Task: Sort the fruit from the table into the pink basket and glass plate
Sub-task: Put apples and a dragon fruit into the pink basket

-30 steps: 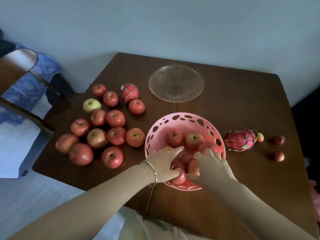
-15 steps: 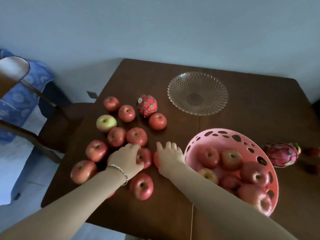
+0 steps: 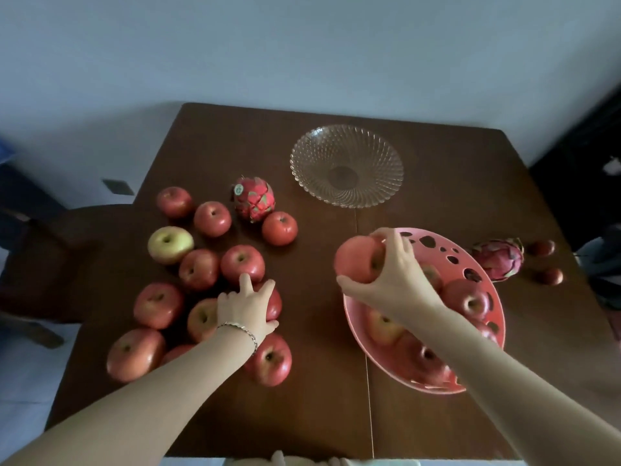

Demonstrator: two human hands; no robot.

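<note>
Over the near-left rim of the pink basket (image 3: 470, 386), the right hand (image 3: 396, 280) held a red apple (image 3: 358, 262) clear of the bench (image 3: 319, 415), fingers wrapped over its top and thumb underneath, a grip that looked suited to lowering it in among the apples already piled there. On the left half of the bench, the left hand (image 3: 247, 306) lay curled over another apple (image 3: 273, 302) in the loose cluster, fingers spread across its top and thumb at its near side; it seemed to be closing for a lift, though whether the apple had left the wood could not be told. Working both hands at once probably kept the sorting quick. About a dozen apples, one of them a yellow apple (image 3: 169, 244), were not yet sorted. The glass plate (image 3: 346, 165) stood empty at the far side, likely kept for the other fruit: one dragon fruit (image 3: 254, 199) sat among the apples, a second dragon fruit (image 3: 497, 258) lay just right of the basket, beside two small dark red fruits (image 3: 551, 275).
</note>
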